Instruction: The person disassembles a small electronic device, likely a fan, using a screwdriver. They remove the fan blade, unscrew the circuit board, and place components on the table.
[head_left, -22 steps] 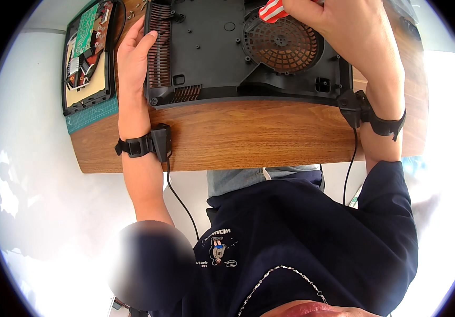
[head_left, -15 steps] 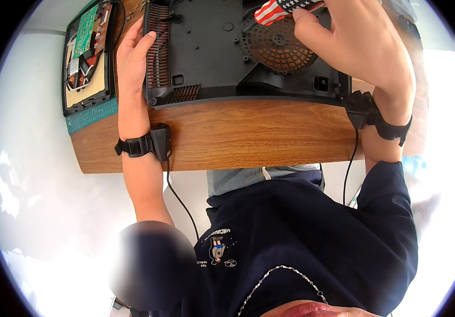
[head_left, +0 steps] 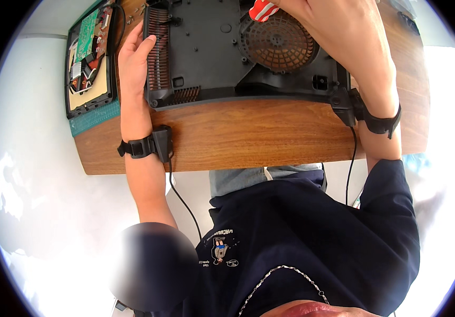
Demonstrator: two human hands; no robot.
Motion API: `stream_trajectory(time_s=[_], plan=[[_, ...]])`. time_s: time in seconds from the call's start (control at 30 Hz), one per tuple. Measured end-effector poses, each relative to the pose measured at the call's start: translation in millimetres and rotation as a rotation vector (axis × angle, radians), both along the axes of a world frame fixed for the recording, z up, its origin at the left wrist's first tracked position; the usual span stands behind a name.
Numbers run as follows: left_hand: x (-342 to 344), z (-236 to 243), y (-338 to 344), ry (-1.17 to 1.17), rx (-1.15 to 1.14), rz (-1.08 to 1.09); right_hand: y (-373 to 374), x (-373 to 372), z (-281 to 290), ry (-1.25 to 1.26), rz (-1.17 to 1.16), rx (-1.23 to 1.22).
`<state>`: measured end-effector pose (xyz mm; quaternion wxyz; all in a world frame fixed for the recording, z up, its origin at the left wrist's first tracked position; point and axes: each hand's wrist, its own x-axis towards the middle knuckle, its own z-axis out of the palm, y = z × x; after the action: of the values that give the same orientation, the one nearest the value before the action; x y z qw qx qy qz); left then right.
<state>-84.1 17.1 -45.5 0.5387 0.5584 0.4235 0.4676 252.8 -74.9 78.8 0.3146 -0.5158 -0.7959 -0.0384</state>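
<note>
A wide black plastic housing (head_left: 201, 63) lies on the wooden table, its inner side up. It has slotted vents along the left and a round grille (head_left: 277, 45) at the right. My left hand (head_left: 134, 53) grips its left edge, thumb over the slotted rim and fingers outside. Above the grille, my right hand (head_left: 322, 18) is closed on a red-and-white striped object (head_left: 262, 9). Most of that object is hidden by the hand and cut off by the top edge, so I cannot tell its exact kind.
At the far left, a black tray-like panel (head_left: 69, 95) with a green circuit board (head_left: 86, 34) and wires lies on a green cutting mat (head_left: 95, 119). Small screws (head_left: 130, 21) lie between it and the housing. Wooden tabletop (head_left: 248, 132) runs along the near side. Cables hang from both wrist straps.
My right hand has moved left and slightly upward with the striped object, whose dark starred part is now out of sight. The left hand keeps its hold on the housing.
</note>
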Motion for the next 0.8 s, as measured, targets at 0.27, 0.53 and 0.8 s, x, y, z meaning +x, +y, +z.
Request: stream_trajectory(time_s=[0.27, 0.53, 0.8], plan=[[1, 2, 0, -0.005, 0.012, -0.023, 0, 19, 14, 0.113, 0.404, -0.102], [4, 4, 0, -0.004, -0.010, -0.010, 8, 18, 6, 0.268, 0.405, -0.180], [2, 2, 0, 0.010, -0.009, 0.014, -1, 4, 12, 0.154, 0.027, 0.062]])
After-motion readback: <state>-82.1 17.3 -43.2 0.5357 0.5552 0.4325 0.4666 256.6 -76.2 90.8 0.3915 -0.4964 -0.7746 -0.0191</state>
